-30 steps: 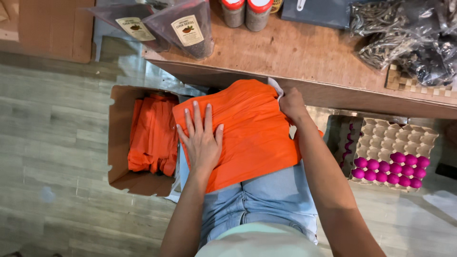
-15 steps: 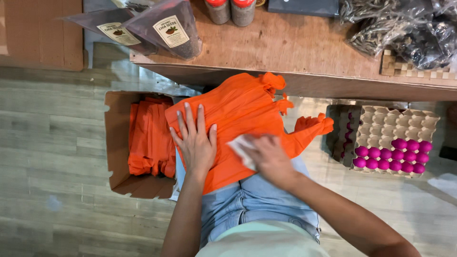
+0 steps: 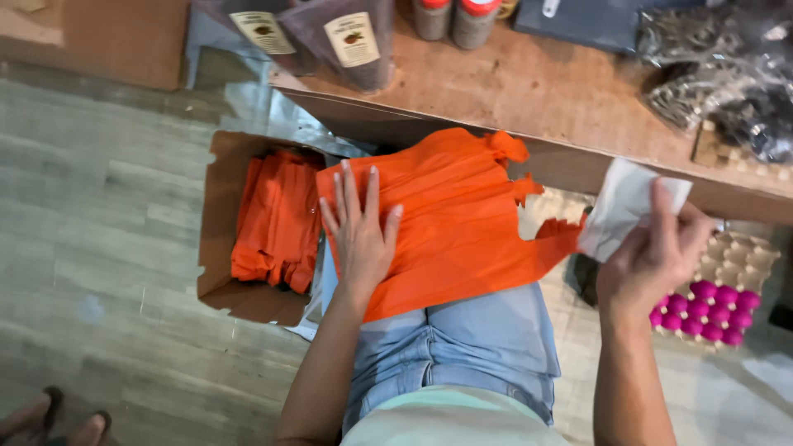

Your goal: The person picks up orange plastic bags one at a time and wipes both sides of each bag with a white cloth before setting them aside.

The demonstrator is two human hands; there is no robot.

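Observation:
An orange plastic bag (image 3: 462, 215) lies spread flat over my lap, its handles pointing toward the wooden table. My left hand (image 3: 359, 235) presses flat on its left part, fingers apart. Off to the right my right hand (image 3: 657, 256) is raised and grips a small white paper piece (image 3: 619, 206), just past the bag's handle. I sit in light blue jeans (image 3: 471, 347).
A cardboard box (image 3: 223, 223) with a stack of folded orange bags (image 3: 277, 219) stands on the floor at my left. An egg tray with pink eggs (image 3: 719, 301) sits at right. The wooden table (image 3: 537, 91) carries dark pouches, red-capped jars and bagged goods. Someone's feet (image 3: 49, 417) show at bottom left.
My right hand left the bag's top edge, picked up the white paper and lifted it out to the right. The left hand stayed pressed on the bag.

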